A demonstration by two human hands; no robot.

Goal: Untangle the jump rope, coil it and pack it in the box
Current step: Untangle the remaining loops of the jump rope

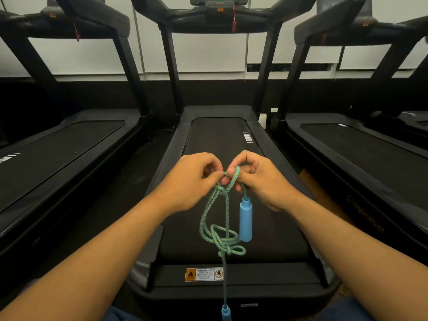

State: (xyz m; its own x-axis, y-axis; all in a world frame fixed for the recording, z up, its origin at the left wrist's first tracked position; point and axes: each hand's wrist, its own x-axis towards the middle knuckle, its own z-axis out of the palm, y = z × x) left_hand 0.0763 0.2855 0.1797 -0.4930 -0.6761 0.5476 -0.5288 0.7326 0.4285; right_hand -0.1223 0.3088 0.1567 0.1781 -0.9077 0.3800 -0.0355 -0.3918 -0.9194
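A green-and-blue braided jump rope (214, 218) hangs tangled from both my hands above the middle treadmill's belt. My left hand (192, 179) pinches a strand at the top of the tangle. My right hand (254, 177) grips a loop of the same rope right beside it, fingertips almost touching. One blue handle (245, 220) dangles upright just under my right hand. Lower down, the rope bunches into a knot (228, 250), and a single strand drops to the second blue handle (225, 312) at the bottom edge. No box is in view.
The middle treadmill (266, 278) lies straight ahead, with a warning sticker (203, 274) on its rear cover. Two more treadmills (58, 149) (361, 144) flank it. Upright posts and consoles rise at the back. My knees show at the bottom corners.
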